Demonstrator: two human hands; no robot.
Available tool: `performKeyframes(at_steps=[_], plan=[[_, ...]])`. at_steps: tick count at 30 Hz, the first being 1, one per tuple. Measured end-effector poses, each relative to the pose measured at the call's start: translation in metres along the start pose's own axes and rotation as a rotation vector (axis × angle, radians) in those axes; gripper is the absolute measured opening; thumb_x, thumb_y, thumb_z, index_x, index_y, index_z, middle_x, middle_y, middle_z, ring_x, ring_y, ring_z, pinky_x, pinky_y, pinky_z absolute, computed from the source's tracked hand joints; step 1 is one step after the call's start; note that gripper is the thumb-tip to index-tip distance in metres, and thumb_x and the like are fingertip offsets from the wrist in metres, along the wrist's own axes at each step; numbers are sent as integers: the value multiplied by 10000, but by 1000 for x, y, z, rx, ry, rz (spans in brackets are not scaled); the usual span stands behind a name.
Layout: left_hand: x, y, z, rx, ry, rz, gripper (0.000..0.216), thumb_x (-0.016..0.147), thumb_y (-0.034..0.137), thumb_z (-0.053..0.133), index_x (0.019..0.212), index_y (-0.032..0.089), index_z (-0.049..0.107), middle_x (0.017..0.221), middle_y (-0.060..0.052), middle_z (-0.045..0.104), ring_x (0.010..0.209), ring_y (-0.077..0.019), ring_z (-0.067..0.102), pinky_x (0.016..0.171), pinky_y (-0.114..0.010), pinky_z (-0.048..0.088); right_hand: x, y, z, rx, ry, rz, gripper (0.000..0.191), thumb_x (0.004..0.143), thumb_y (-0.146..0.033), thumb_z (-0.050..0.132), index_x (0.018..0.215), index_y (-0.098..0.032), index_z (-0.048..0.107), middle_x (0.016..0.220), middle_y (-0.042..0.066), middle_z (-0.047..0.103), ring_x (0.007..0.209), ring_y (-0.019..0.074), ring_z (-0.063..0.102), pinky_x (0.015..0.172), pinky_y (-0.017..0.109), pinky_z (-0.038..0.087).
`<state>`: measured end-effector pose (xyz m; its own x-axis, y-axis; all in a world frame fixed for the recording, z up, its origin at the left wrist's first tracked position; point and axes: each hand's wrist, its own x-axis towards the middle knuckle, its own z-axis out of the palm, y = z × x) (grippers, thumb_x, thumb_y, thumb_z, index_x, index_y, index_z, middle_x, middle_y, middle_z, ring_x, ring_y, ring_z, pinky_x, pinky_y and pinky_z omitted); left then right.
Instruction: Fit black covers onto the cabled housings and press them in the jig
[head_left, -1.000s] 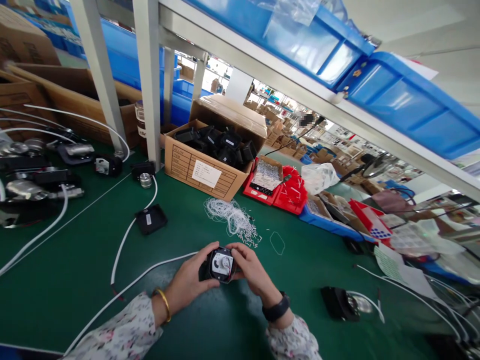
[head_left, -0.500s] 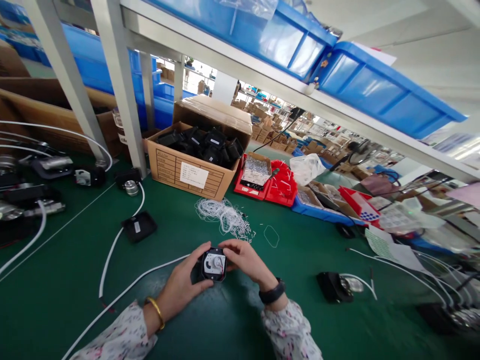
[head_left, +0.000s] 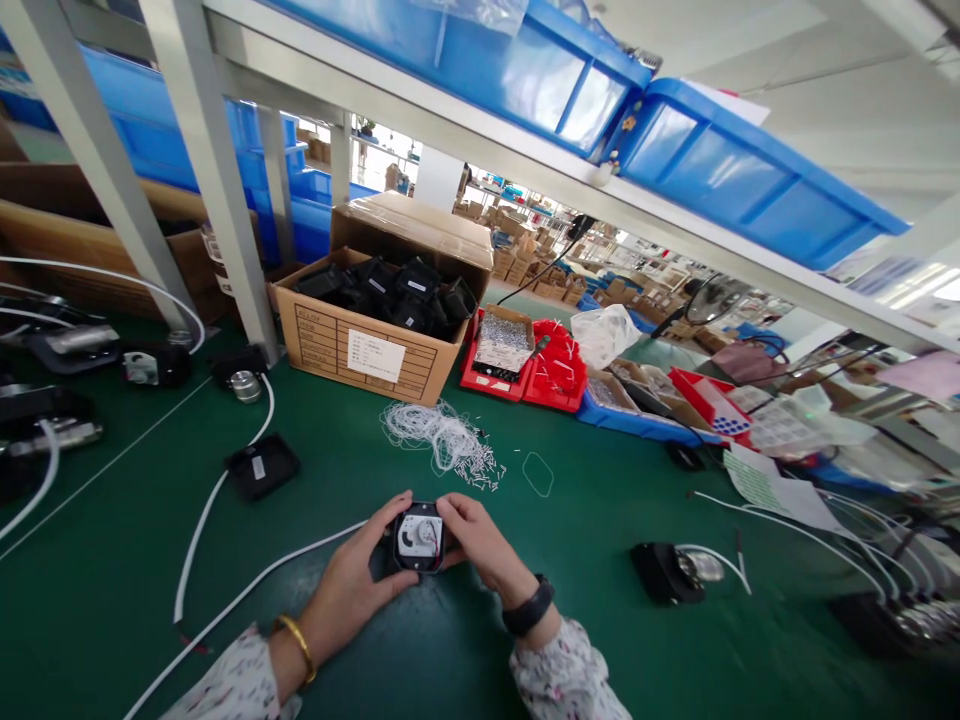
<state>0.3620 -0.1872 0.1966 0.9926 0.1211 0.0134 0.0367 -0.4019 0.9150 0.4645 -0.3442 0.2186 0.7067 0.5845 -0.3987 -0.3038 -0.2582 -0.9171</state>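
Between my two hands is a small black housing [head_left: 417, 565], open side up, with a white plate and thin red and dark wires inside. My left hand [head_left: 358, 568] grips its left side, thumb at the near edge and fingers at the far corner. Around the right side, my right hand [head_left: 474, 535] has its thumb and fingers closed on the rim. A white cable [head_left: 281, 572] runs from the housing's left toward the near left. Just beyond lie a tangle of thin white rings [head_left: 427, 428] and a scatter of small screw-like pins [head_left: 480, 465].
A cardboard box [head_left: 307, 335] of black housings stands at the back, beside red trays [head_left: 555, 375]. One black cover [head_left: 262, 467] lies left. A cabled black unit [head_left: 664, 573] sits right, and a single loose ring [head_left: 538, 474] lies mid-table. Blue bins [head_left: 742, 170] rest on the shelf overhead.
The right hand's fingers have drawn in from the housing's top onto its right rim. The whole view has shifted slightly; both hands still hold the housing.
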Motion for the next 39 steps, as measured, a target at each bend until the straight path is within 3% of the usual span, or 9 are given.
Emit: performKeyframes(at_steps=[5, 7, 9, 11, 13, 17, 23, 29, 39], plan=[[3, 9, -2, -115, 68, 27, 459, 830, 327, 484, 1264, 219, 379, 1318, -84, 490, 1203, -226, 467, 1007, -387, 389, -1, 19, 19, 32, 114, 10, 624, 755, -742, 341, 912, -151, 467, 607, 17, 567, 366, 136, 551, 298, 199, 417], [11, 17, -4, -179, 147, -50, 360, 872, 373, 386, 1176, 189, 443, 1176, -99, 606, 1076, -224, 574, 908, -367, 468, -2, 22, 25, 78, 158, -7, 618, 760, -737, 342, 911, -151, 465, 595, 13, 566, 350, 137, 542, 295, 206, 416], [20, 24, -7, -202, 188, -131, 282, 853, 390, 411, 1000, 180, 528, 986, -81, 689, 908, -227, 650, 784, -341, 522, -4, 22, 28, 117, 190, -34, 584, 773, -712, 368, 902, -151, 469, 590, 8, 566, 341, 128, 524, 300, 214, 417], [29, 29, -10, -205, 178, -156, 220, 818, 378, 466, 843, 179, 557, 854, -54, 707, 802, -220, 671, 700, -313, 536, -6, 22, 29, 151, 202, -61, 549, 785, -678, 402, 916, -150, 473, 603, 9, 571, 342, 115, 512, 311, 213, 415], [33, 30, -12, -210, 162, -158, 190, 804, 350, 480, 808, 178, 562, 822, -42, 703, 793, -211, 673, 693, -302, 537, -9, 21, 28, 204, 196, -82, 532, 784, -635, 461, 1007, -152, 469, 661, 15, 587, 371, 107, 524, 342, 212, 427], [30, 26, -14, -236, 135, -139, 259, 796, 298, 469, 994, 162, 569, 994, -62, 685, 938, -201, 645, 840, -321, 515, -16, 20, 25, 349, 150, -108, 625, 777, -516, 572, 1264, -193, 349, 804, 25, 590, 483, 111, 583, 460, 231, 471], [17, 26, -16, -144, 27, -110, 545, 738, 209, 498, 1280, 174, 451, 1270, -58, 548, 1156, -210, 520, 1020, -364, 393, -27, 14, 18, 459, 34, -107, 688, 780, -300, 606, 1366, -220, 254, 883, 25, 578, 627, 133, 621, 602, 271, 479], [12, 37, -14, -73, 30, -142, 680, 676, 155, 499, 1343, 154, 365, 1337, -70, 476, 1219, -216, 454, 1071, -374, 315, -33, 11, 14, 484, -42, -100, 792, 709, -156, 614, 1386, -221, 209, 1011, 56, 575, 675, 135, 617, 663, 292, 466], [8, 36, -6, 21, 51, -49, 700, 693, 129, 487, 1364, 152, 290, 1374, -91, 406, 1262, -225, 385, 1087, -398, 276, -33, 17, 17, 413, -23, -137, 827, 686, -187, 656, 1385, -243, 218, 1001, 51, 577, 692, 140, 592, 662, 298, 458]])
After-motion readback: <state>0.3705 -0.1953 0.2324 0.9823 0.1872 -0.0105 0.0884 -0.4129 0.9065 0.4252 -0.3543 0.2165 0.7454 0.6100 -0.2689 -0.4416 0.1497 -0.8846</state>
